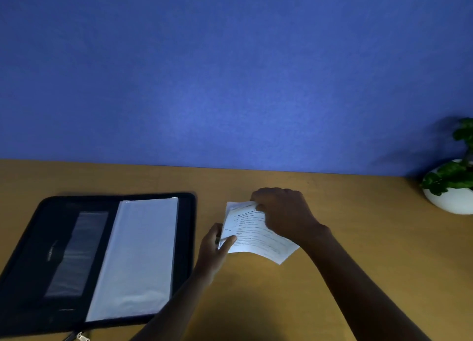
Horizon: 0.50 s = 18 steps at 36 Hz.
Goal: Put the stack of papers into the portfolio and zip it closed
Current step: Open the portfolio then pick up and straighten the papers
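While both hands pinch it, the paper stack (256, 234) sits between left hand (213, 248) and right hand (284, 212).

The scene is dim overall, with a soft pool of light on the blue wall (230, 89) that fades to darkness toward the corners. The stack of papers (256, 233) and the white sheet (135, 258) appear as the brightest areas. Motion blur softens the printed text, and the plant (455, 166) casts a diffuse shadow leftward.
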Motion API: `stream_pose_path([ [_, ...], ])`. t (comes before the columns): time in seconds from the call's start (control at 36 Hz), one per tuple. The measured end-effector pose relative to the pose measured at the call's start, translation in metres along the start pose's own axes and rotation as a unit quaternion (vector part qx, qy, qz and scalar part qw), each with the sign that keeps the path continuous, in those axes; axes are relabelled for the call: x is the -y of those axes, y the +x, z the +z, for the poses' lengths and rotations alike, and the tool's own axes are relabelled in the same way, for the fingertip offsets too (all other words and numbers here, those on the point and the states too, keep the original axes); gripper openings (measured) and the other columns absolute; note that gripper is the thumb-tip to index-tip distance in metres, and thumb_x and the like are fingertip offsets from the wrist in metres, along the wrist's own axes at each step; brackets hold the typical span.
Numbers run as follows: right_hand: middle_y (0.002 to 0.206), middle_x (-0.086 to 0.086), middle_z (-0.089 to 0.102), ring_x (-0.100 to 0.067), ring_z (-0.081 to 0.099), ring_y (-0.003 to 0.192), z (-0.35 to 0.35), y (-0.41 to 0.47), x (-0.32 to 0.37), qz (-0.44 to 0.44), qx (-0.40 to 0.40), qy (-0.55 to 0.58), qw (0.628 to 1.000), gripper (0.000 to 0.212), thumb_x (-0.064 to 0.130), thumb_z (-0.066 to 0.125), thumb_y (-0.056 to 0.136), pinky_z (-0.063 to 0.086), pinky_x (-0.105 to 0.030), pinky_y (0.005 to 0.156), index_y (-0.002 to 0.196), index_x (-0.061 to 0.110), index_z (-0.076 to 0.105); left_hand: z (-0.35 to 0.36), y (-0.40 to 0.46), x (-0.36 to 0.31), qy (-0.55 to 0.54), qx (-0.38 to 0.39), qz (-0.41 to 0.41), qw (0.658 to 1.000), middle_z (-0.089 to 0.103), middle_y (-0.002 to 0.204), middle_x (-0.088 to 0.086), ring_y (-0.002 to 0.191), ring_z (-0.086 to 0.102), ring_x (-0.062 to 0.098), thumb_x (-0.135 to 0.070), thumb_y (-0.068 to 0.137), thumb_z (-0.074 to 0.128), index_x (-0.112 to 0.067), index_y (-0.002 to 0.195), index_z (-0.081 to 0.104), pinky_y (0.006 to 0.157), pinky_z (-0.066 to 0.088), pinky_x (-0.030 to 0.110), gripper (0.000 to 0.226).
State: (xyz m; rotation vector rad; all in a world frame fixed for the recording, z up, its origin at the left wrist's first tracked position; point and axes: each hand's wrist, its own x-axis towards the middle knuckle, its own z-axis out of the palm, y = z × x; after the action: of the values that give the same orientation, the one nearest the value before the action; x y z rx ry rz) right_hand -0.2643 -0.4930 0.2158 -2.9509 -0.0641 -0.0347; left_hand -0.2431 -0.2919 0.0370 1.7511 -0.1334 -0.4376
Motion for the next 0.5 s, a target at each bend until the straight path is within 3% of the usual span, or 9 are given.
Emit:
stream_pose_path([
  [0.11, 0.081, 0.017, 0.062, -0.011, 0.059, 0.071, -0.015, -0.016, -0.028, 0.081, -0.048, 0.06, 0.994, 0.015, 0.017, 0.063, 0.096, 0.048, -0.032, 0.064, 0.093, 0.03, 0.07, -0.012, 0.001, 0.004, 0.011, -0.001, -0.029, 1.0, 0.077, 0.096, 0.002, 0.089, 0.075, 0.023, -0.026, 0.088, 0.081, -0.022, 0.101, 0.071, 0.071, 0.061, 0.045, 0.018],
  [0.19, 0.079, 0.013, 0.069, -0.017, 0.065, 0.074, -0.025, -0.033, -0.061, 0.13, -0.082, 0.13, 0.979, 0.015, 0.017, 0.072, 0.095, 0.048, -0.033, 0.065, 0.088, 0.03, 0.071, -0.021, 0.001, 0.002, -0.013, -0.002, -0.052, 0.999, 0.079, 0.098, 0.001, 0.091, 0.077, 0.02, -0.021, 0.087, 0.084, -0.02, 0.105, 0.073, 0.071, 0.061, 0.037, 0.021],
  [0.25, 0.078, 0.008, 0.072, -0.018, 0.066, 0.073, -0.025, -0.044, -0.079, 0.175, -0.096, 0.212, 0.957, 0.017, 0.014, 0.075, 0.093, 0.048, -0.032, 0.065, 0.085, 0.028, 0.072, -0.024, 0.002, 0.0, -0.046, -0.003, -0.068, 0.997, 0.081, 0.099, 0.002, 0.095, 0.077, 0.017, -0.016, 0.085, 0.085, -0.013, 0.104, 0.073, 0.076, 0.06, 0.029, 0.022],
  [0.33, 0.078, -0.001, 0.074, -0.02, 0.067, 0.071, -0.015, -0.058, -0.098, 0.251, -0.109, 0.299, 0.914, 0.01, 0.016, 0.075, 0.094, 0.046, -0.032, 0.063, 0.086, 0.021, 0.074, -0.025, 0.004, -0.004, -0.076, 0.014, -0.078, 0.994, 0.08, 0.101, 0.005, 0.1, 0.076, 0.018, -0.011, 0.086, 0.082, -0.007, 0.094, 0.071, 0.083, 0.055, 0.029, 0.015],
  [0.42, 0.086, 0.0, 0.08, -0.018, 0.072, 0.075, 0.011, -0.071, -0.108, 0.288, -0.126, 0.381, 0.87, 0.006, 0.016, 0.076, 0.095, 0.053, -0.034, 0.068, 0.092, 0.02, 0.078, -0.022, 0.009, -0.013, -0.094, 0.046, -0.067, 0.992, 0.079, 0.114, 0.003, 0.107, 0.074, 0.019, -0.011, 0.091, 0.077, -0.013, 0.116, 0.072, 0.088, 0.057, 0.033, 0.026],
  [0.5, 0.09, 0.004, 0.083, -0.012, 0.074, 0.078, 0.039, -0.082, -0.107, 0.303, -0.147, 0.46, 0.822, 0.015, 0.009, 0.073, 0.098, 0.058, -0.033, 0.069, 0.094, 0.022, 0.08, -0.019, 0.018, -0.021, -0.084, 0.053, -0.045, 0.994, 0.078, 0.118, 0.0, 0.11, 0.074, 0.017, -0.013, 0.095, 0.073, -0.01, 0.125, 0.069, 0.088, 0.059, 0.031, 0.031],
])
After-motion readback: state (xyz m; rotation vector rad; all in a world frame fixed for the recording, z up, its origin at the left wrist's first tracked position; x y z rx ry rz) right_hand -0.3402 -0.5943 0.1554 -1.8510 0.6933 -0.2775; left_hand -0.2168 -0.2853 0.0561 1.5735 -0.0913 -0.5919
